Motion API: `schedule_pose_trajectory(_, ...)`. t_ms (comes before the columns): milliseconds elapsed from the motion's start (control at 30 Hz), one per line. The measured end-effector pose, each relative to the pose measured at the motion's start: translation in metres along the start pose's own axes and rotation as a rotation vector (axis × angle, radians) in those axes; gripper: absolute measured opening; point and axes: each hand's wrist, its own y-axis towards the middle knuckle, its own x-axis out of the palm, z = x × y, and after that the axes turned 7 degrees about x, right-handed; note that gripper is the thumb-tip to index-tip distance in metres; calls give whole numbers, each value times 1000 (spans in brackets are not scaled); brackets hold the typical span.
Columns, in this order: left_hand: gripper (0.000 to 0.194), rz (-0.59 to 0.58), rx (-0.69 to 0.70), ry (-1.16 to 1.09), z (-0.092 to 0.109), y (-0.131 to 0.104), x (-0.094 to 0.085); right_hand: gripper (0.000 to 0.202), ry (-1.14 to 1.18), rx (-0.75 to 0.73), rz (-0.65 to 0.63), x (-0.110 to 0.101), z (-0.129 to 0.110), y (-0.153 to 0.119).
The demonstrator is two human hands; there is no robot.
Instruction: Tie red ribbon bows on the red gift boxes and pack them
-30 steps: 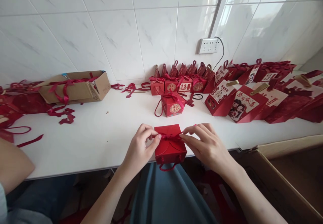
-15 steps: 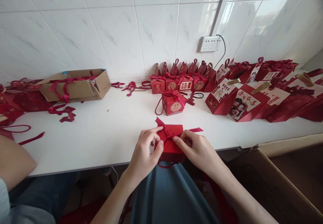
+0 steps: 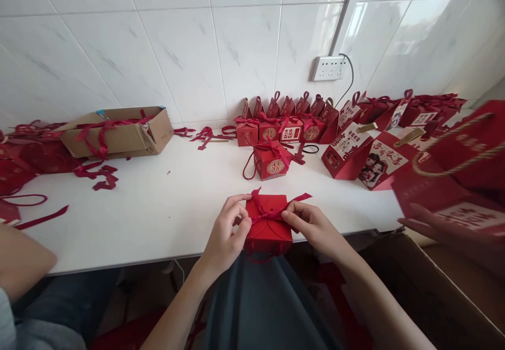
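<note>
A red gift box (image 3: 268, 239) sits at the table's front edge between my hands, its cord handle hanging over the edge. Across its top lies a tied dark-red ribbon (image 3: 272, 213) with a bow. At the left of the knot, my left hand (image 3: 231, 226) pinches a loop of this ribbon between thumb and fingers. On the other side, my right hand (image 3: 305, 224) pinches the right loop, and a ribbon tail sticks out above it. Just behind stands a finished-looking red box (image 3: 272, 163) with a gold emblem and a bow.
Several red boxes (image 3: 290, 129) line the wall, with more gift boxes (image 3: 381, 161) at right. A co-worker's hand (image 3: 437, 229) is at red bags (image 3: 465, 166) on the right. A cardboard box (image 3: 118, 142) with ribbons stands left; another person's arm (image 3: 23, 258) rests at lower left.
My hands have drawn slightly apart, my right hand moving right, and the bow's loops now stretch sideways. A co-worker's hand and red bags have come into view at right.
</note>
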Motion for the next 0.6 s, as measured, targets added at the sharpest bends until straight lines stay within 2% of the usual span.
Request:
schedule_pose_trajectory(133,18,21,-57,5,-2,0,1,38,104,25,15,-3,7,1)
schedule_pose_trajectory(233,13,-11,-57,-22,-3,0,-3,39,46,24,65,-5,5,0)
schedule_pose_trajectory(267,10,-13,-35,-25,-2,0,-6,39,-5,6,126,-6,2,-1)
schedule_pose_trajectory(333,7,-18,14,-1,0,2,-11,35,-132,-76,324,-5,-4,-5)
schedule_pose_trajectory(400,9,-47,35,66,3,4,-16,28,-284,-221,504,-2,-12,-10)
schedule_pose_trajectory(433,9,-68,34,107,5,6,-18,23,-368,-302,539,0,-16,-12)
schedule_pose_trajectory(500,11,-104,28,172,9,8,-19,13,-522,-441,500,6,-23,-14)
schedule_pose_trajectory(600,12,-132,23,206,13,11,-19,7,-689,-515,361,14,-28,-12)
